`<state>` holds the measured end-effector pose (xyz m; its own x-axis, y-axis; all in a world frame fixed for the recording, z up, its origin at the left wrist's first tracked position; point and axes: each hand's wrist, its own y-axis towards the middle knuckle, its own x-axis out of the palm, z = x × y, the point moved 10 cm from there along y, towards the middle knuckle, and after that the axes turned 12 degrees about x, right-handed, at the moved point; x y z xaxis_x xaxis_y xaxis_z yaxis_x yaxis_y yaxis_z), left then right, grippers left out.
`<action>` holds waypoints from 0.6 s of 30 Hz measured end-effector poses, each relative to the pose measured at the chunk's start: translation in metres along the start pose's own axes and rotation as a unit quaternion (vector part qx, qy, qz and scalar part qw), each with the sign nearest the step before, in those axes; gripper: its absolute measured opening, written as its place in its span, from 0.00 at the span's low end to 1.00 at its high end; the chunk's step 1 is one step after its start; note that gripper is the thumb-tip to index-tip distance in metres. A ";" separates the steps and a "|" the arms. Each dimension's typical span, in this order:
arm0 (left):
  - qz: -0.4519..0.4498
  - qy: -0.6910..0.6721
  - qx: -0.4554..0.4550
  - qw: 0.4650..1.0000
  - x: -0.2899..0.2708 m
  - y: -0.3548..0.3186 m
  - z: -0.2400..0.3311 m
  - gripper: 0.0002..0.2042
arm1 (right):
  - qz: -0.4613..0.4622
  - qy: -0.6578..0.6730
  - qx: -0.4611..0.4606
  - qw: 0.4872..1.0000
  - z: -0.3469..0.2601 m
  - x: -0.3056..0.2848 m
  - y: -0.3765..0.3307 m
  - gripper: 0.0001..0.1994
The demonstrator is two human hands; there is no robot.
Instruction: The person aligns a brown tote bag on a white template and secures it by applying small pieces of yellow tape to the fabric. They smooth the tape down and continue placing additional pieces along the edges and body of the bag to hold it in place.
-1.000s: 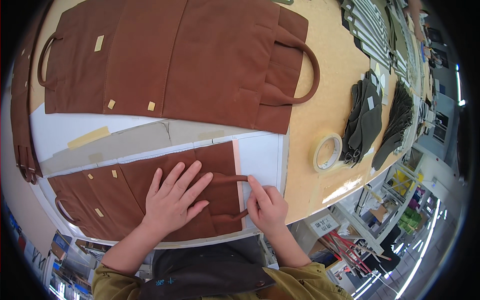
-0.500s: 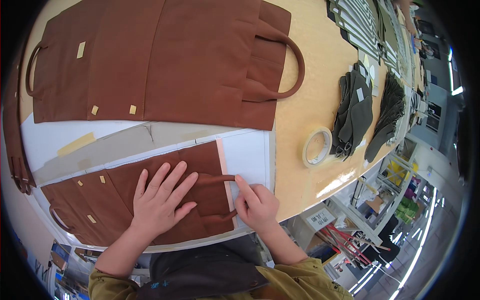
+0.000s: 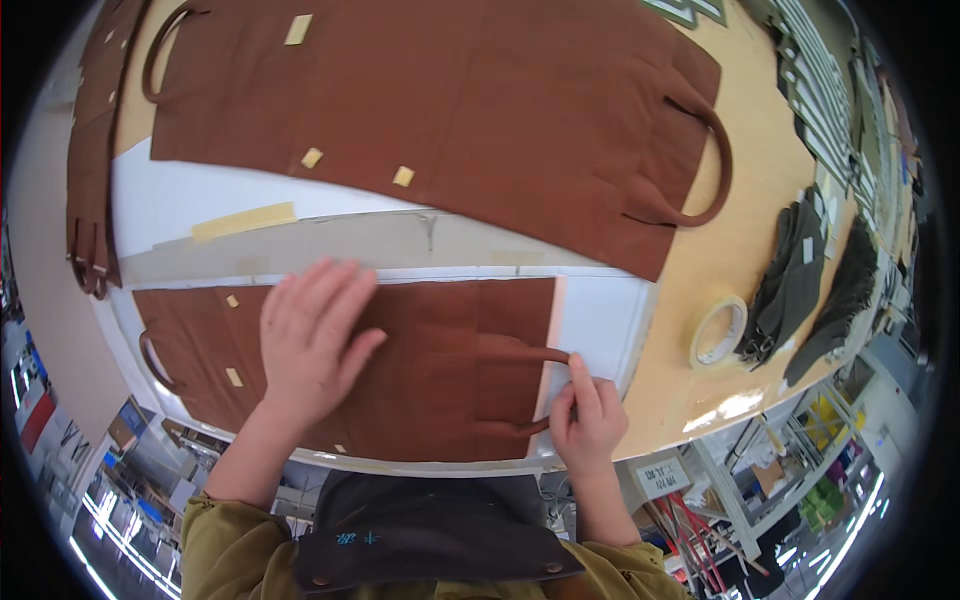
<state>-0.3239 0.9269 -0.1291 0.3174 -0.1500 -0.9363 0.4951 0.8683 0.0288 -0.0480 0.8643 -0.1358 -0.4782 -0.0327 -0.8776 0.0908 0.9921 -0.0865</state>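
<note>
While the near brown fabric bag [image 3: 400, 365] is kept flat on the white board [image 3: 610, 325] at the six-o'clock edge of the surface [image 3: 745, 250], it is pressed by the left hand [image 3: 315, 335] — open, fingers spread, palm down on its middle. Its loop handle [image 3: 525, 352] at the three-o'clock end is pinched by the closed fingertips of the right hand [image 3: 588, 420].

A likely risk: if the handle is pulled while the palm presses unevenly, the cloth could be dragged askew or creased — the small tan tape tabs [image 3: 233, 377] could be lifted too.

The bag appears as rust-brown cloth, flat, with a vertical seam near the handle end. Toward two o'clock a roll of tape [image 3: 718, 332] is seen, beyond it dark folded pieces [image 3: 800, 270]. At twelve o'clock a larger brown bag [image 3: 450, 110] is spread out.
</note>
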 end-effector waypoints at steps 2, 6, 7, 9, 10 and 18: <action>0.032 0.029 -0.066 0.997 -0.020 -0.010 -0.030 0.31 | -0.007 0.002 0.000 1.000 -0.001 0.000 0.000 0.28; 0.010 0.058 -0.115 0.992 -0.039 -0.019 -0.063 0.25 | -0.013 0.008 -0.008 1.000 -0.004 0.001 0.002 0.27; -0.005 0.053 -0.112 0.992 -0.042 -0.018 -0.066 0.25 | -0.012 0.007 -0.009 1.000 -0.004 0.002 0.001 0.27; -0.030 0.037 -0.104 0.993 -0.041 -0.013 -0.070 0.24 | -0.007 0.000 -0.010 1.000 -0.003 0.002 0.000 0.27; -0.032 0.032 -0.107 0.993 -0.041 -0.013 -0.073 0.24 | -0.009 0.001 -0.010 1.000 -0.002 0.003 -0.001 0.26; -0.019 -0.087 -0.140 0.986 -0.028 -0.007 -0.082 0.20 | 0.000 0.006 -0.004 1.000 -0.003 0.001 0.000 0.27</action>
<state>-0.4027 0.9635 -0.1319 0.4496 -0.2421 -0.8598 0.2738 0.9536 -0.1254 -0.0511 0.8645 -0.1349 -0.4883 -0.0305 -0.8721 0.0842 0.9931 -0.0819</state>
